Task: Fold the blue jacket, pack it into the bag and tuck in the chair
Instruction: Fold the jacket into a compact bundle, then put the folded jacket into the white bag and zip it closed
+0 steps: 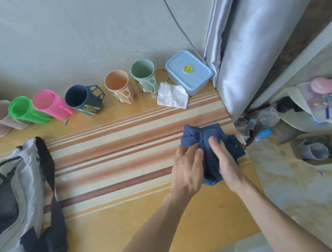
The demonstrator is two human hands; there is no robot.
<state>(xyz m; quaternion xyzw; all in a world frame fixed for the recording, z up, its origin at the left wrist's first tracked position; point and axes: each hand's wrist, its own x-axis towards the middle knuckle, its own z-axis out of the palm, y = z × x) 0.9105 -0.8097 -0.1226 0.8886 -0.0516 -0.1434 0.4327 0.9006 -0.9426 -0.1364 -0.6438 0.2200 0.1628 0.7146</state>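
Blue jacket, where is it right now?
Head view: the blue jacket is bunched on the right side of the striped table, near its right edge, under the left hand and right hand; the bag lies far left.

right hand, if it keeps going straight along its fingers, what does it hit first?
The right hand points up and slightly left across the blue jacket it presses. Past the jacket, likely bare striped table, then the crumpled tissue; depth unclear.

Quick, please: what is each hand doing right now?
Left hand: fingers closed on the blue jacket.
Right hand: fingers flat, pressing the jacket.
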